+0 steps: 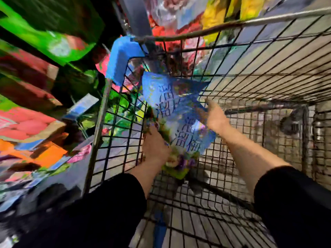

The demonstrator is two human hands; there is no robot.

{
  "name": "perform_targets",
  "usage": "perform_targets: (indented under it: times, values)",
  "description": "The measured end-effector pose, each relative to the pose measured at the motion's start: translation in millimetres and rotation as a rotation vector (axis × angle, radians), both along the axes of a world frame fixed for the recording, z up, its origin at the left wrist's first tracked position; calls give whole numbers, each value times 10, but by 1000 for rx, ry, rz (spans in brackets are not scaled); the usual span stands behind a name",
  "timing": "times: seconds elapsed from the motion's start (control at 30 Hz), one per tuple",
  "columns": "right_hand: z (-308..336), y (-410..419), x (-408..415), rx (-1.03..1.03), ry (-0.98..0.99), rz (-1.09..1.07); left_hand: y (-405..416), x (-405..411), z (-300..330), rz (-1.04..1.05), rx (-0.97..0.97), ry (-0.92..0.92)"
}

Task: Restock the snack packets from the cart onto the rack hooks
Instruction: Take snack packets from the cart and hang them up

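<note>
Inside the wire cart (250, 72), the left hand (155, 147) grips a sheaf of blue snack packets (177, 108), fingers curled around its lower end. The sheaf's long axis runs from 6 up toward 11 o'clock. The right hand (215, 117) pinches the packets' 3 o'clock edge.

Grey tiled floor (279, 45) visible through mesh; grey upright post (136, 15) at top.

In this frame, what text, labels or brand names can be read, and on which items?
"溜溜梅": large blue characters, repeated, on the blue packets held by both hands.
Packets on the rack to the left: too blurred to read.
Packets beyond the cart: no legible text.
</note>
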State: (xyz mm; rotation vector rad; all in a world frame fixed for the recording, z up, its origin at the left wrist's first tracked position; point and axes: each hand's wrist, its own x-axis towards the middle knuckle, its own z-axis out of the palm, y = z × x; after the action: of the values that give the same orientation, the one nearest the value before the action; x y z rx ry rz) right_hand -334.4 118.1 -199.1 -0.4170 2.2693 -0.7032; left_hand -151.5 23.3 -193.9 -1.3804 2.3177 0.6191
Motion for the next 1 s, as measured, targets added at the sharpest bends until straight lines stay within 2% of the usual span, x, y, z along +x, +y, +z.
perform_targets:
  times: [0.13, 0.23, 0.3, 0.4, 0.43, 0.5, 0.57, 0.63, 0.73, 0.83, 1.0]
  values:
    - [-77, -19, 16, 34, 24, 32, 1, 232, -56, 25, 280, -24]
    - [-82, 86, 110, 67, -114, -9, -34, 448, -10, 25, 350, 33]
    - [-88, 159, 174, -5, -185, -54, -70, 555, 11, 77, 357, 67]
    - [-28, 169, 205, -217, -167, -107, -71, 503, 237, 196, 447, 301]
    - [55, 137, 219, -279, -175, -78, -70, 417, 347, 219, 491, 411]
    - [217, 44, 245, -392, -166, 39, -100, 188, 543, 216, 458, 569]
    - [312, -61, 273, -480, -64, 126, -177, -7, 646, 299, 351, 643]
    - [366, -180, 247, -490, 148, 61, -269, -107, 648, 390, 250, 678]
    - [436, -342, 156, -387, 467, -2, -287, -101, 700, 429, 174, 672]
    - [442, -474, 139, -214, 572, 97, -253, -14, 683, 421, 157, 683]
    - [372, -589, 198, -88, 634, 38, -205, 57, 678, 463, 126, 678]
